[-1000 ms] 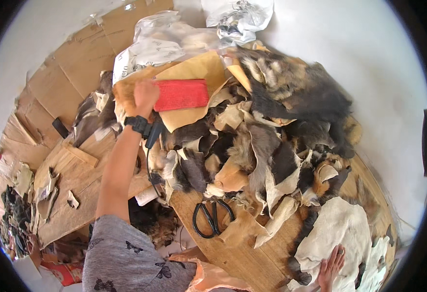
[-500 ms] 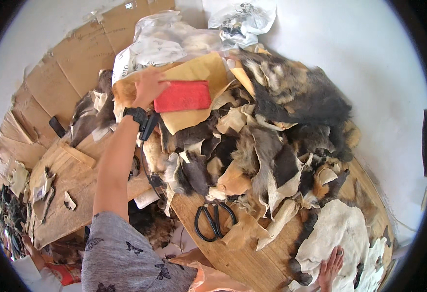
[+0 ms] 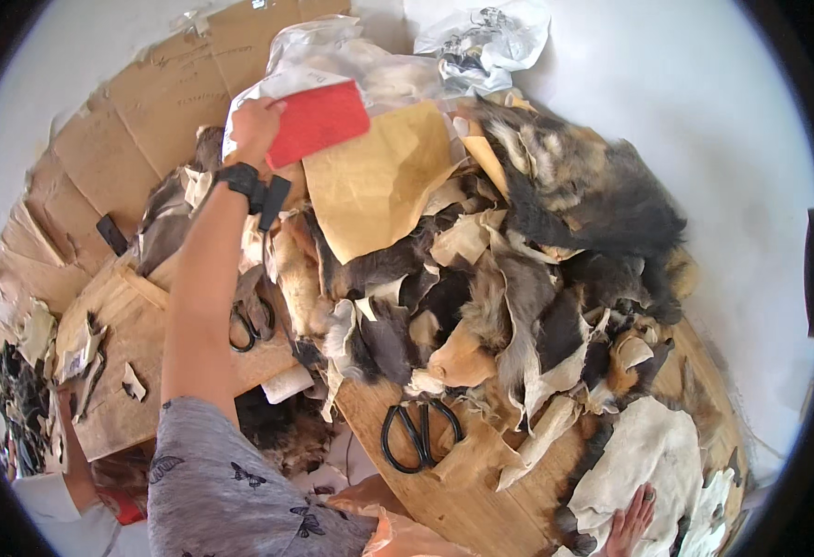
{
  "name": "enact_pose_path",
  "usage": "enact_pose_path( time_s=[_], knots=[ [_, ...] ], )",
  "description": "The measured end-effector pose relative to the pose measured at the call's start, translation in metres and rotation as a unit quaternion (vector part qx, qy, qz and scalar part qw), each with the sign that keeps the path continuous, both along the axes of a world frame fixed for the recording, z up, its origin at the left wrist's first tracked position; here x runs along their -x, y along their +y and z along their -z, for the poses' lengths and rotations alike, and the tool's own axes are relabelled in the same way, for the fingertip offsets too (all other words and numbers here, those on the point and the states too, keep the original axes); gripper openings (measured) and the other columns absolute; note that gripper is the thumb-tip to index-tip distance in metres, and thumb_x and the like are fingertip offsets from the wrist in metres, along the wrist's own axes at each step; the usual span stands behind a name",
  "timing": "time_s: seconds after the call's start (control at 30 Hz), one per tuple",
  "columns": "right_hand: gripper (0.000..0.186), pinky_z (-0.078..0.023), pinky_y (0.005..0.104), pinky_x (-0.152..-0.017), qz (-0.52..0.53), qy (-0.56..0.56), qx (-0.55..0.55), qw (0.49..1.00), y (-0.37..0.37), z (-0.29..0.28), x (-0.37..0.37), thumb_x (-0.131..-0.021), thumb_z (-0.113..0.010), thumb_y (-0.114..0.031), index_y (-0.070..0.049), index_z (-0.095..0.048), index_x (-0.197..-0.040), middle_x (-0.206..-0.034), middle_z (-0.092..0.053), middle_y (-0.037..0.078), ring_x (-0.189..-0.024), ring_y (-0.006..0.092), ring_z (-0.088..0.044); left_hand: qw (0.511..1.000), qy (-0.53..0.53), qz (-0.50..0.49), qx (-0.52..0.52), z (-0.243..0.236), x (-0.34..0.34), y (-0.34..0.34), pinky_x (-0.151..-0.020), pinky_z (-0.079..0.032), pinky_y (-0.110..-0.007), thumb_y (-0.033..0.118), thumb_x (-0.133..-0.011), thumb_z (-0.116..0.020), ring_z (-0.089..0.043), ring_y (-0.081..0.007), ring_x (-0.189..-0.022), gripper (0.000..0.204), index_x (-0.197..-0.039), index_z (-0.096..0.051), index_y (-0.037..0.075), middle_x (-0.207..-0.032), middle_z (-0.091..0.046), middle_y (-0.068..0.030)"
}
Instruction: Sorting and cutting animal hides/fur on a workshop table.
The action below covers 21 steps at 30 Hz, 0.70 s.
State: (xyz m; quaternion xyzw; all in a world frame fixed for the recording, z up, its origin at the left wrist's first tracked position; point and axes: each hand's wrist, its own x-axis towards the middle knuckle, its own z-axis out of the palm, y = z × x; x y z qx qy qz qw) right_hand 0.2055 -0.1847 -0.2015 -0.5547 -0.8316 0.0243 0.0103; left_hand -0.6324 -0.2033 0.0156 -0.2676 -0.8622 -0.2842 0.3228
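My left hand (image 3: 260, 121) grips a red rectangular flat item (image 3: 319, 121) by its left end, above a pile of fur scraps (image 3: 486, 343). A black device on a strap is on that wrist. A yellow paper sheet (image 3: 374, 176) lies beside the red item. My right hand (image 3: 628, 520) rests open, fingers lying on a pale hide piece (image 3: 634, 446) at lower right. Black-handled scissors (image 3: 421, 436) lie on the wooden table (image 3: 467, 515); a second dark-handled pair (image 3: 249, 323) is left of the pile.
Cardboard (image 3: 119, 111) lines the back left, plastic bags (image 3: 481, 42) top the pile, and a large dark fur (image 3: 592, 195) leans by the white wall. Another person's arm (image 3: 77, 469) is at lower left, near more scraps (image 3: 17, 390).
My left hand has taken hold of the red item and moved it up and left, uncovering more of the yellow paper. My right hand stays on the hide.
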Motion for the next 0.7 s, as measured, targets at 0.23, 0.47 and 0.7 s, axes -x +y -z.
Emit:
enact_pose_path(
  time_s=[0.23, 0.47, 0.7],
  knots=[
    [0.064, -0.017, 0.0511, -0.105, -0.003, 0.012, -0.005, 1.000, 0.004, 0.004, -0.002, -0.092, -0.034, -0.050, -0.008, -0.028, -0.140, -0.144, -0.027, 0.015, -0.132, 0.0386, -0.021, 0.992, -0.114, -0.033, 0.035, 0.019, 0.079, -0.012, -0.087, -0.038, -0.055, 0.043, -0.079, -0.059, -0.054, -0.0336, -0.107, 0.033, -0.104, -0.066, 0.022, -0.110, -0.061, -0.0101],
    [0.065, -0.015, 0.0508, -0.106, 0.016, 0.010, 0.016, 1.000, 0.003, 0.005, -0.003, -0.092, -0.031, -0.052, -0.011, -0.025, -0.141, -0.145, -0.024, 0.014, -0.135, 0.0360, -0.017, 0.988, 0.120, -0.062, 0.078, 0.036, 0.044, 0.013, -0.080, -0.035, -0.057, 0.035, -0.076, -0.060, -0.052, -0.0306, -0.106, 0.041, -0.114, -0.059, 0.020, -0.107, -0.061, -0.0074],
    [0.064, -0.014, 0.0477, -0.107, 0.016, 0.009, 0.026, 0.999, 0.005, -0.008, 0.010, -0.090, -0.031, -0.043, 0.001, -0.029, -0.137, -0.141, -0.028, 0.021, -0.132, 0.0391, -0.021, 0.955, -0.072, 0.200, 0.208, 0.034, -0.013, 0.049, -0.084, -0.044, -0.045, 0.036, -0.074, -0.060, -0.058, -0.0341, -0.095, 0.036, -0.095, -0.063, 0.006, -0.096, -0.064, -0.0159]
  ],
)
